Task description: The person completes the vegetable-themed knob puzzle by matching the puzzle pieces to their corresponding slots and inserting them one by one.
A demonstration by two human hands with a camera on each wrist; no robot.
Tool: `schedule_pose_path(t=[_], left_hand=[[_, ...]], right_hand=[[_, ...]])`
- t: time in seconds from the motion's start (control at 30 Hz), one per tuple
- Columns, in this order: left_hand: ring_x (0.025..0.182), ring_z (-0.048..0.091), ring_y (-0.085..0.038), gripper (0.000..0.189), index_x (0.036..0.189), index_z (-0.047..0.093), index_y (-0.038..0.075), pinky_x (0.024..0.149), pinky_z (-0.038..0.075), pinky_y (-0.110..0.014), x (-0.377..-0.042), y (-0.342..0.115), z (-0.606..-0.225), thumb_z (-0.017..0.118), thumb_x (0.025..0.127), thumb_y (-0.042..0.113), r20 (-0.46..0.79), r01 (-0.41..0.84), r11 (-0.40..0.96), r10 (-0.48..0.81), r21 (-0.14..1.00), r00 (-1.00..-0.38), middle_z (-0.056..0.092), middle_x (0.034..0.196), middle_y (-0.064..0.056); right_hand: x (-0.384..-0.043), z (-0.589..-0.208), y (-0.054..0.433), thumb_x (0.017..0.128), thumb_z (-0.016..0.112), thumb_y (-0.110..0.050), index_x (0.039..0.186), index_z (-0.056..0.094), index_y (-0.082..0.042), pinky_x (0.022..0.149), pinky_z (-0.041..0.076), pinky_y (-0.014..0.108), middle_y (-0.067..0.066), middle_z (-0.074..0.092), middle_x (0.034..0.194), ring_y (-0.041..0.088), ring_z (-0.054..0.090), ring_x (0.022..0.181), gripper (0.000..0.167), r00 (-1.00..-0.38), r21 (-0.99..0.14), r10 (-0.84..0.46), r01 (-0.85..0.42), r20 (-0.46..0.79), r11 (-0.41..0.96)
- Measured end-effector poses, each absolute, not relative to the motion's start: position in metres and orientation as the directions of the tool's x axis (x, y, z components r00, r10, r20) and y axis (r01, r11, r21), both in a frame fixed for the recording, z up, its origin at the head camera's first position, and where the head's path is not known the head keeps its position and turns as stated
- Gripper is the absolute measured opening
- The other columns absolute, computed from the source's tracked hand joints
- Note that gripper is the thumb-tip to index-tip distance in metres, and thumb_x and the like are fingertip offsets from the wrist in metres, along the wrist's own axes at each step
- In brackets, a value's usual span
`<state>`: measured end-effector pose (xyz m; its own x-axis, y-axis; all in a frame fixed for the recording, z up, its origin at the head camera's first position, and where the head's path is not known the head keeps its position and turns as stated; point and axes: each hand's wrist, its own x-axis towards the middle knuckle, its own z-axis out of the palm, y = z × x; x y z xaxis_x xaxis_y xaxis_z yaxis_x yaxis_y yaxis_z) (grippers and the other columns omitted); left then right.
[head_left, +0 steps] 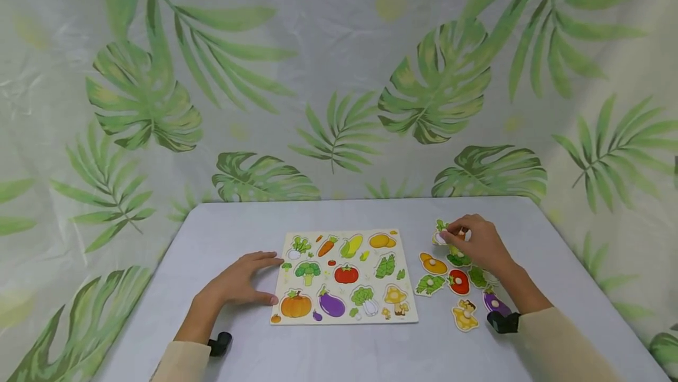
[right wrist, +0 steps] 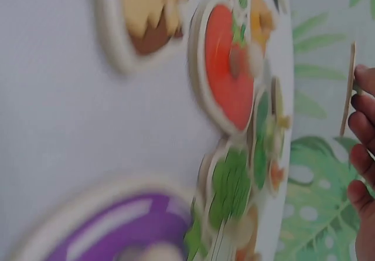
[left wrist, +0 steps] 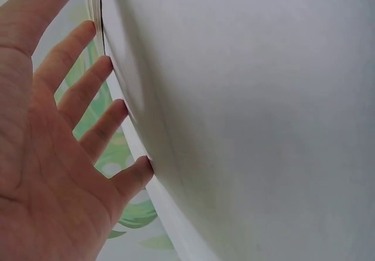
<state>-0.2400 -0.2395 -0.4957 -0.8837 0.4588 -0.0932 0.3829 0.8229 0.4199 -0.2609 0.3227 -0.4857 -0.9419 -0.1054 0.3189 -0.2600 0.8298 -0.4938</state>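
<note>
My right hand (head_left: 479,243) pinches a white-and-green turnip puzzle piece (head_left: 439,233) above the far end of the loose pieces. The right wrist view shows this piece edge-on as a thin wooden strip (right wrist: 349,88) at the fingertips. A flat vegetable puzzle board (head_left: 371,319) lies left of the pieces, with pictures such as a carrot, a tomato and a pumpkin. My left hand (head_left: 238,279) rests at the board's left side, fingers spread, with thumb and fingertips at its edge. In the left wrist view the left hand (left wrist: 58,155) has its fingers apart.
Beside the board's right edge lie several knobbed pieces: a tomato (head_left: 458,282), a mushroom (head_left: 465,315), an eggplant (head_left: 495,302) under the right wrist, potatoes (head_left: 434,264) and a leafy green (head_left: 429,285). A leaf-patterned curtain (head_left: 339,76) hangs behind the white table (head_left: 238,364).
</note>
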Motion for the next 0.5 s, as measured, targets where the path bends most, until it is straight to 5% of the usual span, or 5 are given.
schedule_pose_path(t=[0.5], left_hand=[[0.149, 0.038, -0.043, 0.088, 0.147, 0.058, 0.024, 0.117, 0.033, -0.07, -0.24, -0.24, -0.496, 0.087, 0.071, 0.058, -0.086, 0.385, 0.815, 0.463, 0.433, -0.882, 0.046, 0.161, -0.008]], right_hand=[[-0.278, -0.486, 0.245, 0.093, 0.076, -0.044, 0.095, 0.078, -0.02, 0.077, 0.046, 0.035, -0.006, 0.069, 0.09, 0.023, 0.057, 0.092, 0.024, -0.935, -0.557, -0.174, -0.326, 0.308, 0.764]])
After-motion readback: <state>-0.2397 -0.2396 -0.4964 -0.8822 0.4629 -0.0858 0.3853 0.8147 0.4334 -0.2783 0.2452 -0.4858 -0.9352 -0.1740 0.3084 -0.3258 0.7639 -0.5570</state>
